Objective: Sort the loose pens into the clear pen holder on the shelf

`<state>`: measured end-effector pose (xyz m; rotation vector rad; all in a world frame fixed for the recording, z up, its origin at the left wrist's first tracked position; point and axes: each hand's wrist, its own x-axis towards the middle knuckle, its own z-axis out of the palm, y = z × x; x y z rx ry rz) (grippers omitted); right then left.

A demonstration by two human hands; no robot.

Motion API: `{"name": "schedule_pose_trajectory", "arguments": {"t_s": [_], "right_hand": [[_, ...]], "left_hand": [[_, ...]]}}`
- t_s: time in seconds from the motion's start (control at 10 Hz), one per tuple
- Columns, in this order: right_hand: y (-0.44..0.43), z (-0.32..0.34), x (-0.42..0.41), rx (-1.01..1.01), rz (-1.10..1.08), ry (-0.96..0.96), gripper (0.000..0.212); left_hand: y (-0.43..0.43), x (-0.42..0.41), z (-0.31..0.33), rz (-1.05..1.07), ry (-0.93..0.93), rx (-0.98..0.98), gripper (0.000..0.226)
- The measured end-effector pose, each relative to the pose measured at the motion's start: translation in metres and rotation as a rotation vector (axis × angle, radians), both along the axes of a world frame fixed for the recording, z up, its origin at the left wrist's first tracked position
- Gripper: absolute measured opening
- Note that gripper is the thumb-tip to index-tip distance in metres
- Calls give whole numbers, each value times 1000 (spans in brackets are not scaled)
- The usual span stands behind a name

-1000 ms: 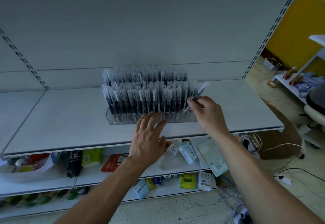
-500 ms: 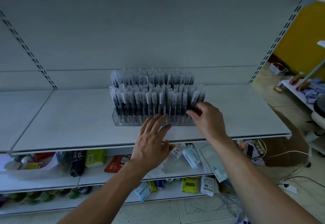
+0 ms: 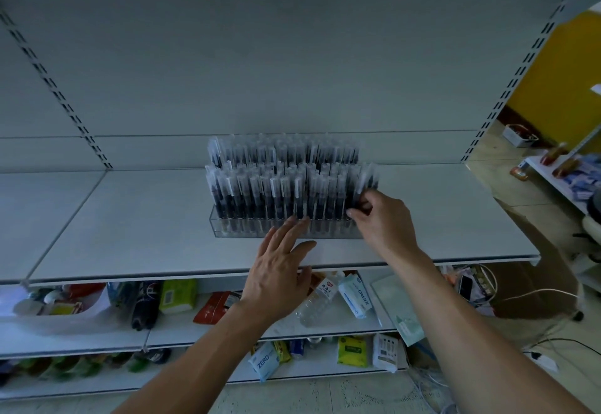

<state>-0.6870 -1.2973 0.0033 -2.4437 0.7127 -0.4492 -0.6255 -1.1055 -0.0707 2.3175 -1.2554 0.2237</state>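
Note:
A clear pen holder [image 3: 247, 231] stands on the white shelf [image 3: 130, 225], packed with several rows of upright black pens with clear caps. My right hand [image 3: 379, 221] is at the holder's right end and pinches a pen [image 3: 362, 187] that stands in the front row's last place. My left hand [image 3: 279, 270] lies flat with straight fingers, its fingertips touching the holder's front wall near the middle. No loose pens show on the shelf.
The shelf's front edge [image 3: 195, 275] runs just under my left wrist. Lower shelves hold packets, a water bottle [image 3: 320, 300] and tissue packs. To the right are a yellow wall, a white rack and cables on the floor.
My right hand brought the tilted pen down into the holder's right end, where it now stands upright. My left hand stayed at the holder's front. The camera moved closer.

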Motion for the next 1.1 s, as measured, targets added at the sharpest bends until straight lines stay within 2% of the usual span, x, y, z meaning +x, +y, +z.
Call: {"name": "schedule_pose_trajectory", "arguments": {"t_s": [0.1, 0.3, 0.4, 0.5, 0.6, 0.7, 0.9, 1.1], "right_hand": [[0, 1, 2, -87, 32, 67, 18], [-1, -11, -3, -89, 35, -2, 24], [-1, -17, -13, -83, 40, -56, 21], [0, -28, -29, -126, 9, -153, 24], [-2, -36, -37, -170, -51, -147, 37], [-7, -38, -32, -66, -57, -117, 45], [-20, -38, -16, -13, -45, -99, 40], [-29, -51, -18, 99, 28, -161, 46]], "left_hand": [[-1, -1, -1, 11, 3, -3, 40], [0, 0, -1, 7, 9, 13, 39], [1, 1, -1, -3, -1, 17, 41], [2, 1, 1, -4, -7, 32, 43], [1, 0, 3, 5, -14, 40, 45], [1, -1, 2, 5, -22, 41, 45], [-6, 7, 7, 40, -20, 82, 47], [-8, 2, 12, 70, 4, 117, 49]]}}
